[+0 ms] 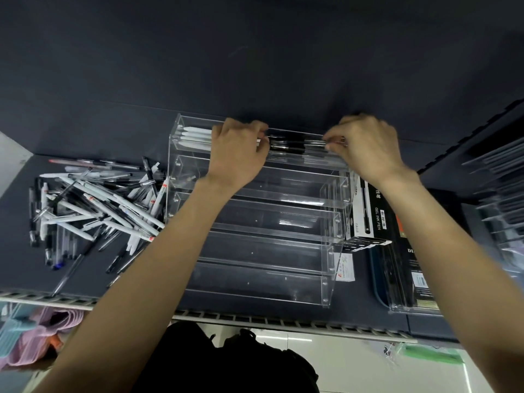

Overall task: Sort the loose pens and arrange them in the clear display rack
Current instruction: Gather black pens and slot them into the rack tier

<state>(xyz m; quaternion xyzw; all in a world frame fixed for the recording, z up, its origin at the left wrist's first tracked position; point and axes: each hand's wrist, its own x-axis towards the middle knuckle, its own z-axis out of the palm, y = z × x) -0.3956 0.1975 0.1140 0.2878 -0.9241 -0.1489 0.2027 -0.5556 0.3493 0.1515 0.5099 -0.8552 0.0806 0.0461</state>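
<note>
A clear tiered display rack (255, 251) stands on a dark shelf. Its top tier holds a few white pens (195, 134) at the left and a bundle of black pens (295, 144) in the middle. My left hand (238, 151) grips the left end of the black bundle, fingers curled over the tier's rim. My right hand (365, 143) pinches the right end of the same bundle. The lower tiers look bare. A heap of loose white, black and clear pens (96, 205) lies left of the rack.
A black gel ink pen box (371, 217) leans against the rack's right side, with a dark packaged item (408, 268) beyond it. Grey stacked trays (504, 194) sit at far right. The shelf's front edge (255, 316) runs below; pastel goods (34, 333) hang lower left.
</note>
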